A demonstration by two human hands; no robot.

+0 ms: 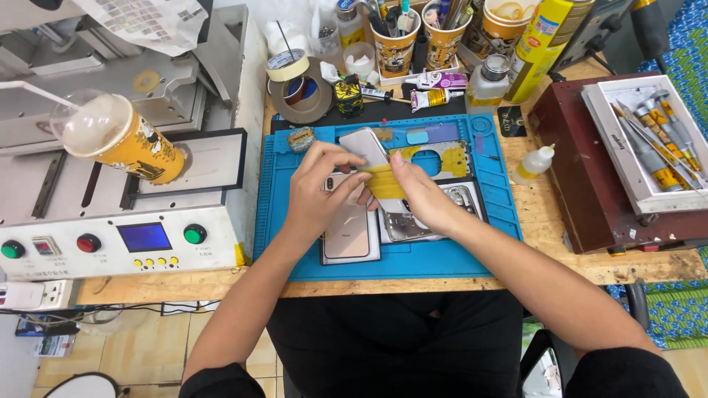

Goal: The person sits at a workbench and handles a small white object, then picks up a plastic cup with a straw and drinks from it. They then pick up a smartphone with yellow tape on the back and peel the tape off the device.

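Cluttered wooden workbench [560,243] is carrying a blue silicone work mat [457,254] at its middle. Over the mat, the left hand [318,193] is curling its fingers around a slim silver phone back panel [363,146], tilting it upward. The right hand [422,193] is pinching a yellow adhesive strip [385,180] lying against that panel, between both hands. Beneath them are lying a rose-gold phone housing [348,234] and a metal frame [466,197]. Bare mat is showing toward the near edge.

worn wooden tabletop [560,243] (cluttered) | beige tiled floor [147,354] | blue-green patterned rug [682,313] at right | bright, even light
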